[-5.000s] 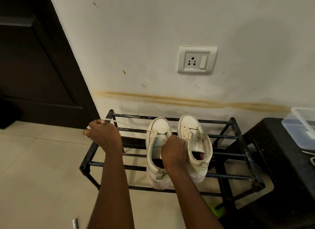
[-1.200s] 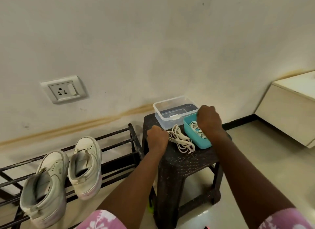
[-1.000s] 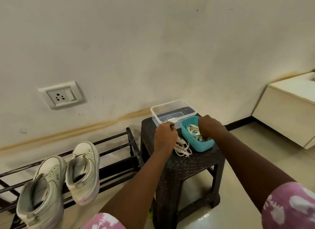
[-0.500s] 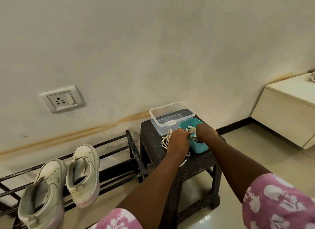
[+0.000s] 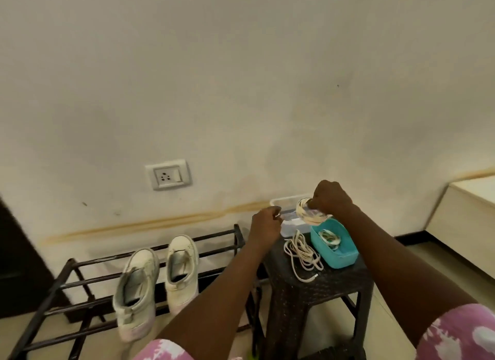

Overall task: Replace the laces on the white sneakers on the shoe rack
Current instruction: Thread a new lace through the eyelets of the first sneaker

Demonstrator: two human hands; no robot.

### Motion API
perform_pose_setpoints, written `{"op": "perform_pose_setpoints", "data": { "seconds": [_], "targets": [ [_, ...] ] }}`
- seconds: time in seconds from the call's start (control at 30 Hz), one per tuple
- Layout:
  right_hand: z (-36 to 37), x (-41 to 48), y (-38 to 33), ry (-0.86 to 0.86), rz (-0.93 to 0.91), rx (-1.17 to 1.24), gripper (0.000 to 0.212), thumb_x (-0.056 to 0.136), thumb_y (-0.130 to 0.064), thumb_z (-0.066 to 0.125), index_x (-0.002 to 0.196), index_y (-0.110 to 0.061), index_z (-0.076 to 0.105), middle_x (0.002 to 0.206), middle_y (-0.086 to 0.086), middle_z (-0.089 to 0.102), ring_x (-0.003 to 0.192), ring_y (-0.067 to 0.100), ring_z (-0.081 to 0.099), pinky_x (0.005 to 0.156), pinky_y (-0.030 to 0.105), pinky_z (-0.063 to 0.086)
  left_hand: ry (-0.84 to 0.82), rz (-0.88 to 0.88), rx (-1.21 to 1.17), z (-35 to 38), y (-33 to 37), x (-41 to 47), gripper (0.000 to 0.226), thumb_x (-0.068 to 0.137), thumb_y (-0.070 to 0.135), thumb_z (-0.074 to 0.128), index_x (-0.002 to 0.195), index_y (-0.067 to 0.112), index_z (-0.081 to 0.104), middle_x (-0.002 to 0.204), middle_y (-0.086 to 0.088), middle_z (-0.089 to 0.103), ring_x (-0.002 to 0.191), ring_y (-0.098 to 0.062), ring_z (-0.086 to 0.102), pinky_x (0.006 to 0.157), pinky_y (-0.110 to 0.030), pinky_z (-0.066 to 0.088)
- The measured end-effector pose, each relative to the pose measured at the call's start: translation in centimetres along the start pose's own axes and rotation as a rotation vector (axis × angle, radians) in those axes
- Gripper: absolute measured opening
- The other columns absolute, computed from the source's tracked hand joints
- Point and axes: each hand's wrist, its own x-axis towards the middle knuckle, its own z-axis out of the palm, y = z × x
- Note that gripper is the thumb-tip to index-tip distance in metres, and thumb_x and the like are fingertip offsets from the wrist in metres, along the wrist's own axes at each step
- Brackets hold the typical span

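Dark stool [image 5: 338, 282] by stained wall [image 5: 241, 91] — right hand [image 5: 331, 199] grips coiled lace [image 5: 308, 215], left hand [image 5: 265, 224] seemingly pinches its end

A lace bundle [image 5: 308, 215] is gripped by the right hand [image 5: 331, 199] above a teal tub [image 5: 345, 260] on a stool [image 5: 321, 284]. The left hand [image 5: 265, 225] is held curled beside a clear box [image 5: 290, 227]. Loose laces [image 5: 302, 255] are laid beside the tub. Two sneakers [image 5: 136, 287] are set on the rack [image 5: 67, 276].

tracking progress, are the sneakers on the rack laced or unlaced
Unlaced: both sneakers gape open, no lace across their tongues; loose laces lie on the stool.
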Motion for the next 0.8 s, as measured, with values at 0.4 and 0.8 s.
{"op": "perform_pose_setpoints", "data": {
  "seconds": [0.4,0.8],
  "targets": [
    [7.1,-8.9,-17.4,-0.192,-0.22,0.354,0.027,0.085,-0.016,0.062,0.074,0.008,0.066,0.059,0.014,0.053,0.056,0.019,0.046,0.05,0.025,0.031,0.096,-0.133,-0.496,-11.5,-9.2,-8.4,0.042,0.096,0.044,0.043,0.118,0.011,0.057,0.114,-0.01,0.063,0.099,-0.023,0.058,0.08,-0.03,0.046],
    [14.3,-1.9,-24.2,-0.3,-0.213,0.552,0.04,0.076,-0.007,0.065,0.045,-0.012,0.041,0.049,0.002,0.034,0.047,0.012,0.031,0.047,0.024,0.023,0.317,-0.241,-0.714,-17.7,-17.8,-2.6,0.02,0.09,0.004,0.058,0.106,0.012,0.069,0.096,-0.01,0.07,0.088,-0.023,0.065,0.082,-0.033,0.055]
  ]
}}
